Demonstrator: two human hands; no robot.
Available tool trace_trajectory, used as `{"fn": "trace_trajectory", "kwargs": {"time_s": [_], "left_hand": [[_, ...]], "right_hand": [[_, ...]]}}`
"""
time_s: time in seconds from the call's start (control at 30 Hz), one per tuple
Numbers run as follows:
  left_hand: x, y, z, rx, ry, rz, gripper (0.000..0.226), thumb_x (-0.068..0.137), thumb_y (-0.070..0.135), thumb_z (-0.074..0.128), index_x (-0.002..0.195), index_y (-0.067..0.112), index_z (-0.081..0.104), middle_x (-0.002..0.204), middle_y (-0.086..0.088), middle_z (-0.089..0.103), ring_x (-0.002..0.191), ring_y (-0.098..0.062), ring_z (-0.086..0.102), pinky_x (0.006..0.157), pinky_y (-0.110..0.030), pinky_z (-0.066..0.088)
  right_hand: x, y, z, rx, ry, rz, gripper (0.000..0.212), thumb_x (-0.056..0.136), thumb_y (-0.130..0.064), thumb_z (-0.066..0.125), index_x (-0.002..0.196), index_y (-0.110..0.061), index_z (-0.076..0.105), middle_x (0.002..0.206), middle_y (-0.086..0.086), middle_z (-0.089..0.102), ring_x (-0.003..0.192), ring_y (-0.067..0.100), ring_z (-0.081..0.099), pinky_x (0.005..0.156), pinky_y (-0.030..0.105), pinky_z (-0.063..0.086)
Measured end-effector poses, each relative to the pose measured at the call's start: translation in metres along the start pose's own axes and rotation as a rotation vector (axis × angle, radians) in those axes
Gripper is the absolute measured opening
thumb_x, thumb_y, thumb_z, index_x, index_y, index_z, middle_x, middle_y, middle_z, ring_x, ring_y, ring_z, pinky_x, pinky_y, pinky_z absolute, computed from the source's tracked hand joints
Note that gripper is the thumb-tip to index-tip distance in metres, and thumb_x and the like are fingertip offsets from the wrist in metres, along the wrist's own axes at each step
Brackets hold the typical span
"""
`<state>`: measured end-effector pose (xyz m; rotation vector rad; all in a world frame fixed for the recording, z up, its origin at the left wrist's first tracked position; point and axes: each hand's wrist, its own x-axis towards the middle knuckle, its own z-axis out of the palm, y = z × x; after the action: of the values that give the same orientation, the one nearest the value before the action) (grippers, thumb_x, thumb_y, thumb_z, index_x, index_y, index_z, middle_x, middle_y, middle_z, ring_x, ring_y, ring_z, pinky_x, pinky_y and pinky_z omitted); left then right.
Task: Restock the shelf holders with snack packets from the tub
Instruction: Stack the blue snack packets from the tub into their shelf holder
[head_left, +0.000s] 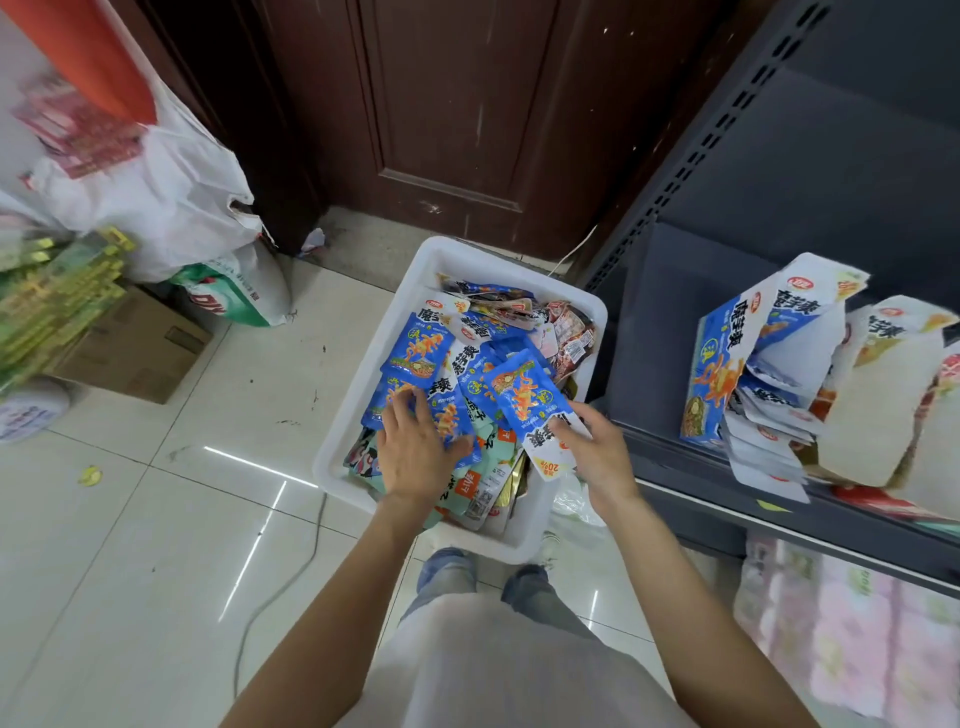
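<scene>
Under the left hand (415, 447) the packets (415, 353) bury the tub (363, 374) floor. Far left of it, green boxes (57, 301) are blurred and edge-cut. Right of the right hand (597, 447), the shelf holders (769, 353) run off frame.

brown door (447, 104), white sack (156, 192), cardboard box (140, 348)

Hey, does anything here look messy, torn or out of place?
Yes. The blue cardboard holder on the shelf looks torn and crumpled, with packets spilling out at its foot. A yellow scrap lies on the floor tiles.
</scene>
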<state>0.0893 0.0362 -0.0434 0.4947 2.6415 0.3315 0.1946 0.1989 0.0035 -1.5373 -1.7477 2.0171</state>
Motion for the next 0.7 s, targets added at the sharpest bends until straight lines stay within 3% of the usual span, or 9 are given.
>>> {"fn": "trace_trajectory", "kwargs": {"time_s": [0.13,0.2,0.27,0.33,0.4,0.47,0.6,0.7], "left_hand": [[-0.011,0.002,0.010,0.215,-0.080,0.175,0.079,0.087,0.066,0.042,0.151,0.028,0.013,0.159,-0.008,0.000,0.144,-0.033,0.003,0.114,-0.048,0.015],[-0.021,0.004,0.017,0.253,-0.129,0.278,0.078,0.085,0.068,0.045,0.149,0.037,0.013,0.160,-0.005,-0.005,0.145,-0.031,-0.001,0.115,-0.049,0.010],[-0.026,0.010,0.020,0.200,-0.150,0.275,0.078,0.082,0.060,0.056,0.148,0.040,0.018,0.159,-0.006,0.002,0.145,-0.031,0.003,0.116,-0.048,0.011],[-0.024,0.017,0.017,0.109,-0.104,0.233,0.081,0.079,0.042,0.067,0.146,0.032,0.024,0.150,-0.011,0.024,0.138,-0.031,0.021,0.111,-0.044,0.024],[-0.018,0.024,0.008,-0.092,-0.085,0.137,0.087,0.075,0.021,0.072,0.146,0.024,0.021,0.126,-0.011,0.047,0.118,-0.029,0.046,0.095,-0.040,0.042],[-0.011,0.030,-0.006,-0.390,-0.130,0.041,0.092,0.076,0.007,0.070,0.148,0.020,0.014,0.102,-0.007,0.057,0.093,-0.029,0.061,0.075,-0.038,0.051],[-0.011,0.032,-0.035,-1.205,-0.225,-0.099,0.092,0.080,-0.005,0.068,0.148,0.025,0.015,0.114,-0.008,0.062,0.092,-0.024,0.067,0.079,-0.031,0.056],[-0.021,0.035,-0.054,-1.459,-0.200,-0.083,0.083,0.078,-0.004,0.069,0.143,0.028,0.028,0.115,-0.002,0.066,0.098,-0.024,0.068,0.076,-0.034,0.058]], "right_hand": [[-0.004,0.005,-0.006,-0.009,0.013,-0.055,0.018,0.087,-0.009,0.067,0.103,-0.016,0.065,0.091,-0.002,0.069,0.073,0.010,0.067,0.056,0.020,0.049],[-0.007,0.006,-0.010,0.002,0.005,-0.068,0.018,0.087,-0.008,0.067,0.097,-0.022,0.065,0.092,-0.003,0.070,0.074,0.008,0.068,0.059,0.021,0.051],[-0.009,0.006,-0.015,-0.009,-0.024,-0.084,0.025,0.085,-0.004,0.068,0.096,-0.026,0.064,0.092,-0.003,0.069,0.073,0.005,0.067,0.062,0.020,0.051],[-0.012,0.006,-0.021,-0.091,-0.053,-0.113,0.034,0.081,0.003,0.068,0.103,-0.022,0.062,0.095,-0.001,0.068,0.077,0.005,0.065,0.065,0.019,0.050],[-0.016,0.003,-0.025,-0.224,-0.040,-0.172,0.040,0.081,0.004,0.068,0.114,-0.016,0.061,0.098,0.002,0.066,0.080,0.009,0.062,0.063,0.019,0.047],[-0.023,-0.003,-0.030,-0.298,0.025,-0.274,0.039,0.080,0.001,0.069,0.114,-0.018,0.062,0.096,0.000,0.066,0.074,-0.001,0.059,0.056,0.013,0.046],[-0.041,-0.025,-0.043,-0.154,0.193,-0.465,0.044,0.076,-0.001,0.075,0.105,-0.026,0.052,0.089,-0.017,0.060,0.071,-0.013,0.060,0.051,0.008,0.045],[-0.051,-0.043,-0.058,0.001,0.230,-0.489,0.041,0.075,-0.004,0.077,0.095,-0.028,0.050,0.082,-0.017,0.062,0.071,-0.009,0.062,0.057,0.013,0.050]]}}
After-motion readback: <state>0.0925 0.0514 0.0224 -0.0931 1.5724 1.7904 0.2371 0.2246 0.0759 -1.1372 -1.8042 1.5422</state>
